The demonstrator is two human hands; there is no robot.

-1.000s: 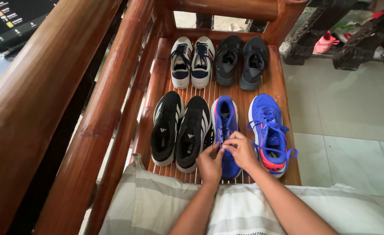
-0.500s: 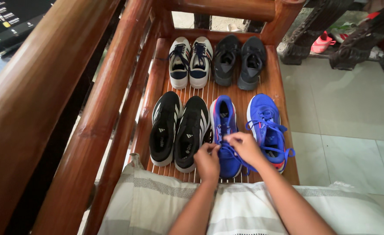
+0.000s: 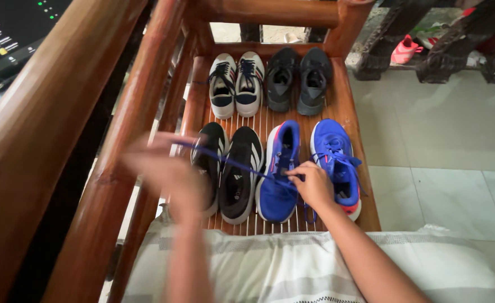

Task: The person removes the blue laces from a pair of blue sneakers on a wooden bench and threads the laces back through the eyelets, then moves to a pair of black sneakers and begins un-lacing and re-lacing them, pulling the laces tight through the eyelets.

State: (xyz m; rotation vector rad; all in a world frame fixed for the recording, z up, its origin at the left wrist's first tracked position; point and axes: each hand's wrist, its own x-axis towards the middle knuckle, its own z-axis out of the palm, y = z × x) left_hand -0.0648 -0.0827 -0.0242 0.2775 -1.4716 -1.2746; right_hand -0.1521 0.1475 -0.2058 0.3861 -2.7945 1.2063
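Blue lace (image 3: pixel 230 164) runs taut from the blurred left hand (image 3: pixel 166 174), pinched on its end, rightward to the right hand (image 3: pixel 313 184) pressing the blue shoe (image 3: pixel 278 185) between them.

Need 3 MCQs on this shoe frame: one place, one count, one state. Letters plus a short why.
1. Where does the left blue shoe sit?
A. Front row, between the black pair and the other blue shoe
B. Back row
C. On the floor tiles

2. How many shoes stand on the wooden rack?
A. Six
B. Eight
C. Ten

3. What state is the blue lace in?
A. Tied in a bow
B. Drawn out sideways
C. Lying on the floor

Answers: A, it stands beside the black pair. B, four pairs in two rows. B, the left hand pulls it across the black pair while the right hand rests on the shoe.
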